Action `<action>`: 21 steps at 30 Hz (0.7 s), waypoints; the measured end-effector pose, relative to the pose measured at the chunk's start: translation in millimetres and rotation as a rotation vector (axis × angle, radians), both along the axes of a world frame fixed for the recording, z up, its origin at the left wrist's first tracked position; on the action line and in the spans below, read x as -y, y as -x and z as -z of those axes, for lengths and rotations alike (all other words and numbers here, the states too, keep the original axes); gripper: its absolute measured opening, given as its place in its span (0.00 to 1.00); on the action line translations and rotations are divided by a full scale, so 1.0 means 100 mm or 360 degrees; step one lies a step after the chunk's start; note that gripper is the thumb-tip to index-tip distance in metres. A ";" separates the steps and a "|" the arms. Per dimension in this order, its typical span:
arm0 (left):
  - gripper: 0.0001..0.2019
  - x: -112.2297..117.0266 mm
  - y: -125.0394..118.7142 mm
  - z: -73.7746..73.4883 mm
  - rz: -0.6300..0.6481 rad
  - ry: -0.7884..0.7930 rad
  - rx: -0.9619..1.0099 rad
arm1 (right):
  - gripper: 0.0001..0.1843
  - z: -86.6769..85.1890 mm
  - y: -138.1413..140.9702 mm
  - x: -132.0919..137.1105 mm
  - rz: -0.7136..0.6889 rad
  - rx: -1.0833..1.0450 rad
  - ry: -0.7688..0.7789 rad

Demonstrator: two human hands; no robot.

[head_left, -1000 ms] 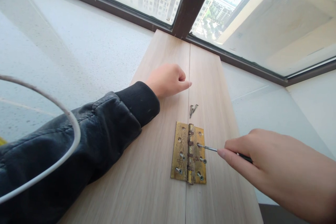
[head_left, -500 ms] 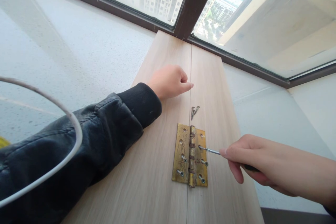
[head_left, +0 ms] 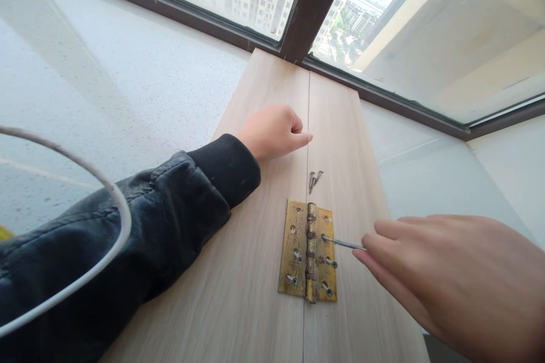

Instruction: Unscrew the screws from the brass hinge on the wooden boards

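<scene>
Brass butt hinge (head_left: 311,250), lower centre | stiff, weighty by my eye; hold by leaf edges | right hand (head_left: 451,278): fingers pinching screwdriver (head_left: 348,245) | left hand (head_left: 275,132): fingers curled, nothing showing

A free lane runs along the right side of the pale wood-grain board (head_left: 344,147), past the small loose silver screws (head_left: 314,181) to the dark-brown window frame (head_left: 293,28). Nearer, the slim silver-shafted screwdriver (head_left: 349,245) and right hand (head_left: 451,281) bar it — leftward, the left hand (head_left: 275,131) and black leather sleeve (head_left: 183,210) do.
</scene>
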State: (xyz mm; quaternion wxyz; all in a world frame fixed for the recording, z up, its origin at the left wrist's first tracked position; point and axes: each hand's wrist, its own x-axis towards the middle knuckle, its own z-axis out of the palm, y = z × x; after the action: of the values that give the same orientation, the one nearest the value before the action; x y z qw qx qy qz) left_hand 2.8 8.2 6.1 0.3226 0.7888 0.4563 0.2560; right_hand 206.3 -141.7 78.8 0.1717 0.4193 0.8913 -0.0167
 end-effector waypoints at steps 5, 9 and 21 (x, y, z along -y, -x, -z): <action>0.24 0.00 0.00 0.00 0.0006 0.0013 0.0007 | 0.16 0.03 -0.01 0.01 0.0157 0.0274 0.0009; 0.24 0.00 0.00 0.00 0.0006 0.0004 0.0006 | 0.23 -0.01 0.07 -0.08 0.0636 0.0266 0.0429; 0.24 0.00 0.01 0.00 0.0001 0.0007 0.0010 | 0.25 -0.04 0.06 -0.21 0.1464 -0.0141 0.1205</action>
State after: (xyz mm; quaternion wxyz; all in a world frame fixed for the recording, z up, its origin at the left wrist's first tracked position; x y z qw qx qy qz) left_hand 2.1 8.3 6.1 0.3258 0.7874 0.4557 0.2573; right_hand 200.2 -120.3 83.0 0.2471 0.6707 0.5567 -0.4232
